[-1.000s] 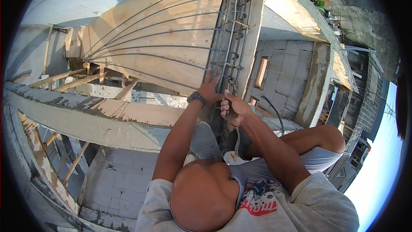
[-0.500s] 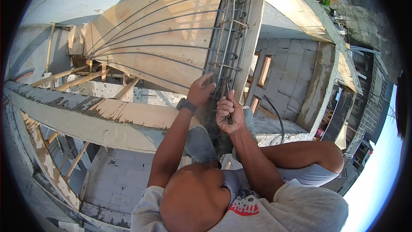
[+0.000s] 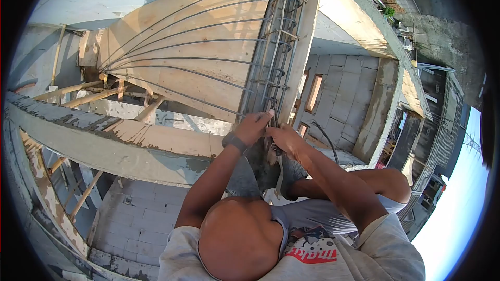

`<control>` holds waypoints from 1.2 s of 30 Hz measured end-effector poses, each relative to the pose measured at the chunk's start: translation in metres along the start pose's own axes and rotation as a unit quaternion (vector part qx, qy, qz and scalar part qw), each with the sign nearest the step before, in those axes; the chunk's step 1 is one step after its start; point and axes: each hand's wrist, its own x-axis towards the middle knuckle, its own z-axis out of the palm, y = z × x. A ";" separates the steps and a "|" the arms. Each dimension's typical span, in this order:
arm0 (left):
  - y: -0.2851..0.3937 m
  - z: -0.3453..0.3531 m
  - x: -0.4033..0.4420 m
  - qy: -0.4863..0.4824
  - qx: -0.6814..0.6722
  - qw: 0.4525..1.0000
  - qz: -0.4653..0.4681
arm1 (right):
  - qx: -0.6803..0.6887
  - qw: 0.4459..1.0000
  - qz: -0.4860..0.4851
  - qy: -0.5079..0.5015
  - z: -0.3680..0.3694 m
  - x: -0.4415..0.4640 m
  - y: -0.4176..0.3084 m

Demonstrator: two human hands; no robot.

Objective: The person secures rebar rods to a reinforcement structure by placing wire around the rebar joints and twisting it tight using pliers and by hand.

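Observation:
A long cage of steel bars runs along the narrow channel in front of me. At its near end my left hand, with a dark watch on the wrist, has its fingers closed at a bar; what they pinch is too small to make out. Close beside it, my right hand is wrapped round a dark hand tool, whose upper end reaches the bars. Several curved bars fan out leftward from the cage over a plywood panel.
A concrete-topped beam crosses on the left, with wooden poles behind it. Block walls stand below on the right. A black cable curves near my right forearm. My boots are on either side of the channel.
My left hand has come down from its spread, raised pose and closed beside the tool. The right hand has turned with the tool, and both hands are now close together.

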 end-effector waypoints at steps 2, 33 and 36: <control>-0.013 0.006 0.005 -0.026 -0.126 0.991 -0.027 | -0.156 0.987 0.022 -0.013 0.004 0.010 -0.008; 0.095 -0.032 0.038 -0.045 -0.027 0.996 0.072 | -0.066 0.986 -0.154 -0.003 -0.030 0.149 0.117; 0.086 -0.033 0.040 -0.012 -0.027 0.995 0.095 | -0.197 0.977 0.038 0.078 0.011 0.033 0.002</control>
